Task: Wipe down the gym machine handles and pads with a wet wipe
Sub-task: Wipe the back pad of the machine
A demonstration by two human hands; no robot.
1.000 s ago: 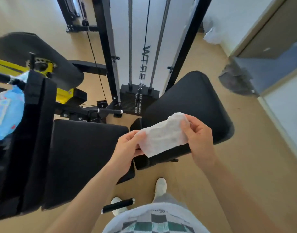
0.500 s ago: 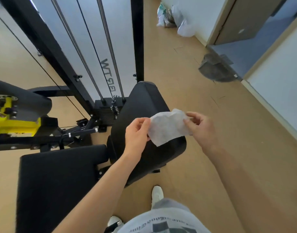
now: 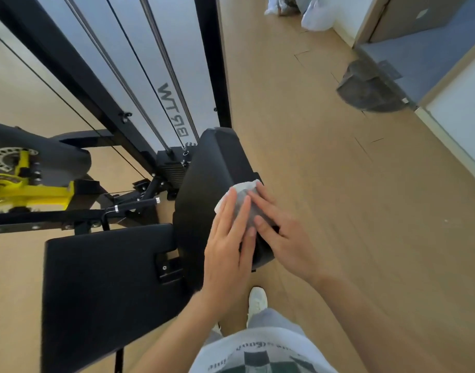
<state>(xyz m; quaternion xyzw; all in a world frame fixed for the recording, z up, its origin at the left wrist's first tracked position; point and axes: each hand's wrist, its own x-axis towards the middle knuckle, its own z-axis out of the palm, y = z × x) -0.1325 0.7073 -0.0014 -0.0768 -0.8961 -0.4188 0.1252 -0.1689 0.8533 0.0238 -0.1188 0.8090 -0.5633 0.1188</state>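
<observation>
1. Left hand (image 3: 228,238) and right hand (image 3: 282,235): both lie flat, side by side, fingers straight and pressing down. Neither curls round anything.
2. Wet wipe (image 3: 243,187): spread under both sets of fingers on the upper right edge of the back pad (image 3: 212,179). Only its white far rim shows past the fingertips. The rest looks grey against the black pad.
3. Change: half a second ago the wipe hung in the air, stretched between the pinching fingertips of both hands in front of this pad. It is now laid on the pad with the palms flattened over it. The unfolding step appears finished, and wiping of the back pad appears to be just starting.
4. Seat pad (image 3: 104,270): lower left, just beside the back pad, touched by neither hand. It probably awaits its turn.
5. Handle bar (image 3: 135,204): a short black bar with a silver tip beyond the seat pad, well apart from the hands and likewise untouched.
6. Weight stack (image 3: 171,170): behind the back pad, at the foot of the black frame, with cables rising from it.
7. Containers: plastic bags (image 3: 315,14) stand against the far wall. They look filled, but their contents cannot be made out. No wipe packet shows in this view.
</observation>
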